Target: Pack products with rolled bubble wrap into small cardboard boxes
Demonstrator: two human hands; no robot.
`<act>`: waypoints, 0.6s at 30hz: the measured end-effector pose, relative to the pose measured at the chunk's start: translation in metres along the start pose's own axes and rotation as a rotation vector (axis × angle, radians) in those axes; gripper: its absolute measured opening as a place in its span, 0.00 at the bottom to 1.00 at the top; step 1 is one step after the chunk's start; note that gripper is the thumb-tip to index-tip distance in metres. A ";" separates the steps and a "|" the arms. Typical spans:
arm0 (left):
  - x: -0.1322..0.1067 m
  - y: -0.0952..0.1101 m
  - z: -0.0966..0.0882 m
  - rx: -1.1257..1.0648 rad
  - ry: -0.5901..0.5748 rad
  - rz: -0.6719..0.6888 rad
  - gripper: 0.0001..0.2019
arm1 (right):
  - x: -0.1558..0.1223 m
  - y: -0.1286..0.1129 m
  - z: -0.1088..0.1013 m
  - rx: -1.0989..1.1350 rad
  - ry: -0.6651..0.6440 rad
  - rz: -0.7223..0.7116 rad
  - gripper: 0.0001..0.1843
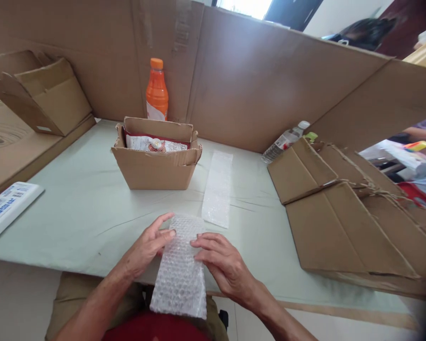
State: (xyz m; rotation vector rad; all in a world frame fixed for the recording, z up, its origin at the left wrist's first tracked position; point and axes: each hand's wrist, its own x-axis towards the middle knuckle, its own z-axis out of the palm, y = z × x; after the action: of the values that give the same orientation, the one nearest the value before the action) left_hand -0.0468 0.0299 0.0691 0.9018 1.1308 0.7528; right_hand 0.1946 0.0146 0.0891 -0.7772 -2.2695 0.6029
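A sheet of clear bubble wrap [180, 274] lies at the near table edge and hangs over it toward my lap. My left hand [147, 248] rests on its left side, fingers stretched out with the tips pressing on the wrap. My right hand [223, 265] lies flat on its right side, fingers extended. Something seems wrapped under the far end of the sheet, but it is hidden. A second strip of bubble wrap [218, 189] lies flat on the table beyond my hands.
A small open cardboard box [156, 168] with packets inside stands mid-table, an orange bottle [156, 92] behind it. Flattened cardboard boxes [341, 222] are stacked at the right, a water bottle [286, 139] beside them. A white device [7, 206] lies left. Cardboard walls surround the table.
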 end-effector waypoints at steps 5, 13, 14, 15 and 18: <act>0.025 0.020 0.033 -0.037 0.033 0.161 0.26 | -0.009 0.003 -0.019 -0.043 0.036 -0.016 0.22; 0.075 0.045 0.075 0.204 0.004 0.441 0.18 | -0.019 0.047 -0.045 -0.309 0.112 -0.053 0.20; 0.084 0.050 0.079 0.217 -0.004 0.501 0.18 | -0.017 0.056 -0.049 -0.329 0.133 -0.048 0.19; 0.093 0.054 0.083 0.230 -0.009 0.558 0.18 | -0.015 0.065 -0.053 -0.345 0.156 -0.039 0.19; 0.126 0.069 0.092 0.249 -0.011 0.671 0.18 | -0.003 0.091 -0.066 -0.372 0.228 -0.007 0.17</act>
State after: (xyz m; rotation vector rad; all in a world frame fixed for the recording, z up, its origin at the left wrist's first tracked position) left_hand 0.0709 0.1503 0.0926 1.5290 0.9199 1.1588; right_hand 0.2757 0.0915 0.0788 -0.9599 -2.1934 0.0775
